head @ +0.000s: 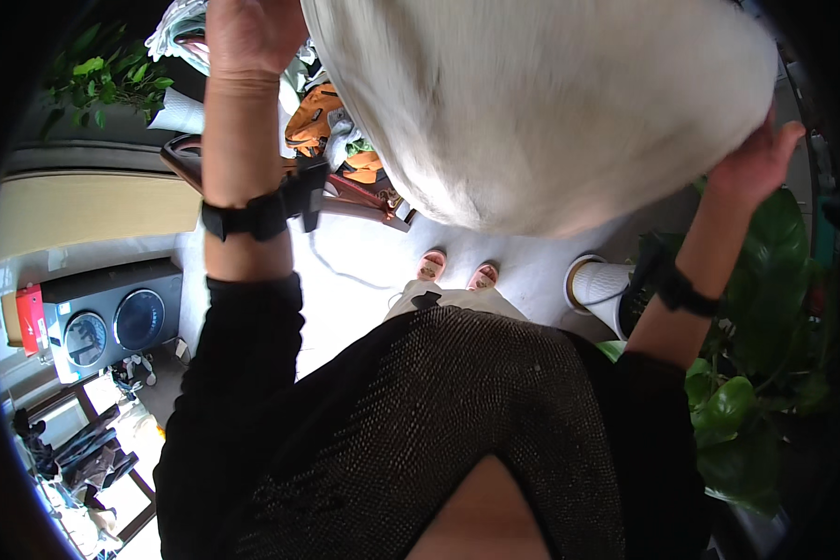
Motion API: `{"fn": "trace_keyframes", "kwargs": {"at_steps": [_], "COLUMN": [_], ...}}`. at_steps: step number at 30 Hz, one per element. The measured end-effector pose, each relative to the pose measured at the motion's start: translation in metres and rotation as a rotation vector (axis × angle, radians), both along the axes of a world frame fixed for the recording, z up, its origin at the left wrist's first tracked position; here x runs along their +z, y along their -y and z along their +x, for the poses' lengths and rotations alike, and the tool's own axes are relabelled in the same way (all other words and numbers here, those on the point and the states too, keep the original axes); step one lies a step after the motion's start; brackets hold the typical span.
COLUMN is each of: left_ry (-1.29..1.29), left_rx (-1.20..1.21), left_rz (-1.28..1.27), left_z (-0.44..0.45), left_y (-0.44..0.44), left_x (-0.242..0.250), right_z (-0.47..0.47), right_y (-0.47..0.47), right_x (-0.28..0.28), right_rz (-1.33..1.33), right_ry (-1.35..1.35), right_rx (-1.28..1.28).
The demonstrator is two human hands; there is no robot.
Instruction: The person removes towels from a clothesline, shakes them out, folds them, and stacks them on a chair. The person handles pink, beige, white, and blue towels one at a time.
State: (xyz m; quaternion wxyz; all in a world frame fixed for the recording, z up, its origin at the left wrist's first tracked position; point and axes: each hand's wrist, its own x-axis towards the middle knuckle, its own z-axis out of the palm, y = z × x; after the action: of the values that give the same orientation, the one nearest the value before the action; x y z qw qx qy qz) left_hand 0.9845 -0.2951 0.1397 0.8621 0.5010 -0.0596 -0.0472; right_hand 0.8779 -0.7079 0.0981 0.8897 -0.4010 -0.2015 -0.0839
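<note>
A large cream cloth item point(546, 119) is held up before me, filling the upper middle of the view. Its lower edge bulges in a rounded curve, and its top runs out of the picture; whether it is a cover or a garment I cannot tell. My left hand point(255, 35) is at its left edge, with the fingers cut off by the frame. At the right edge, my right hand point(756, 157) holds the cloth with its thumb sticking out and its fingers partly hidden behind it. Black straps circle both wrists.
A chair point(364, 203) with a heaped orange bag point(315, 115) and clothes stands ahead left. A white planter point(598, 287) and large-leaved plants point(728, 406) are close on my right. Left are a dark appliance with two round doors point(140, 318) and hanging laundry point(91, 448). A cable point(336, 269) crosses the floor.
</note>
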Motion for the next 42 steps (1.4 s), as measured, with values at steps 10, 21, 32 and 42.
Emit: {"fn": "trace_keyframes", "kwargs": {"at_steps": [10, 21, 32, 42], "left_ry": [-0.726, -0.344, 0.054, -0.005], "left_rx": [-0.55, -0.409, -0.304, -0.467], "left_rz": [0.631, 0.542, 0.5, 0.421], "left_z": [-0.147, 0.078, 0.364, 0.375], "left_y": [-0.021, 0.066, 0.257, 0.406], "left_x": [-0.249, -0.252, -0.118, -0.213], "right_z": [-0.1, 0.082, 0.323, 0.302], "right_y": [-0.055, 0.019, 0.197, 0.336], "right_x": [-0.25, -0.191, 0.006, -0.09], "right_rz": [-0.697, -1.115, -0.879, -0.926], "right_ry": [-1.043, -1.088, -0.424, -0.472], "right_rx": [0.541, -0.425, -0.804, -0.943]}}
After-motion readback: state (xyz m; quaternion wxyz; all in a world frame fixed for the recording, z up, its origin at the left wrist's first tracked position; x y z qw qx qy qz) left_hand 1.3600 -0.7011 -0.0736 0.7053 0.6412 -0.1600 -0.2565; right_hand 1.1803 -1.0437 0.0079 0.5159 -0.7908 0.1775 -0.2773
